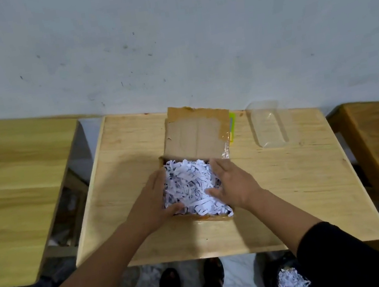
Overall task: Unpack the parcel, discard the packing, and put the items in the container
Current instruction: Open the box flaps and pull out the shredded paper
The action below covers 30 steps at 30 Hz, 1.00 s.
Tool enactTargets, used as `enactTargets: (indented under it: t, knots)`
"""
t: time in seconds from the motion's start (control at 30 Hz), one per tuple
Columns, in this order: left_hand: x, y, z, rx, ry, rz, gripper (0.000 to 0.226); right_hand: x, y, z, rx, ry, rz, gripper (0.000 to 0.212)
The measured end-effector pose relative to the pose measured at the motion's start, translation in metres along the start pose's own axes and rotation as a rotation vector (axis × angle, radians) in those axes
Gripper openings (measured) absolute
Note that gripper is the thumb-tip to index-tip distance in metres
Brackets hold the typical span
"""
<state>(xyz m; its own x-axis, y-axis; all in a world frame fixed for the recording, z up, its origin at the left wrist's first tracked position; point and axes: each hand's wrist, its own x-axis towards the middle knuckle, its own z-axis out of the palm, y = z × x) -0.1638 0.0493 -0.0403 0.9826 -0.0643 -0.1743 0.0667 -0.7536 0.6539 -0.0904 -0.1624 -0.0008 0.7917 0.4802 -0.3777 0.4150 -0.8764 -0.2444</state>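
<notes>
Open cardboard box (189,143) in the middle of the wooden counter (288,177), flap folded back toward the wall. Full to the top with white paper shreds (190,187). No items to be seen yet, likely all buried under the paper.

Left hand (153,203) down at the left side of the pile, right hand (234,183) down at the right side. Fingers spread and curled a little round the shreds, thumbs on the near edge. Both grips apart, cupped against the paper, not yet closed on it.

Clear plastic tray (267,123) on the counter, near the far right corner, well apart from the box. Probably the container for the items. Something yellow and green (233,126) just behind the flap, too hidden to name.

Down on the floor by the right sleeve, a dark bag (283,274) with a clump of shreds (292,281) already in it.

Step in hand, most likely: scooping out the packing. Next move: squeeze both hands together under a big bunch, lift it straight up, carry it over to the dark bag. Slow and gentle, since loose strips drop easily. Careful feeling too, in case a small item comes up inside the bunch.
</notes>
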Motion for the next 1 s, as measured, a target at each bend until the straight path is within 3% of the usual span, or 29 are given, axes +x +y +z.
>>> enactTargets:
  t: [0.17,0.23,0.5,0.87,1.0]
  knots:
    - [0.026,0.022,0.008,0.341,-0.199,0.173,0.106,-0.001,-0.004,0.011,0.032,-0.134,0.018,0.101]
    - [0.032,0.024,0.014,0.424,-0.242,0.155,0.106,0.001,-0.006,0.015,0.029,-0.156,0.031,0.106]
    - [0.044,0.014,0.031,0.539,-0.206,0.079,0.123,0.018,-0.005,0.034,-0.008,-0.162,0.047,0.117]
    - [0.051,0.008,0.039,0.463,-0.127,0.041,0.088,0.030,-0.006,0.039,0.020,-0.123,0.038,0.113]
    - [0.051,0.002,0.039,0.386,-0.118,0.070,0.086,0.029,-0.003,0.041,0.046,-0.103,0.017,0.107]
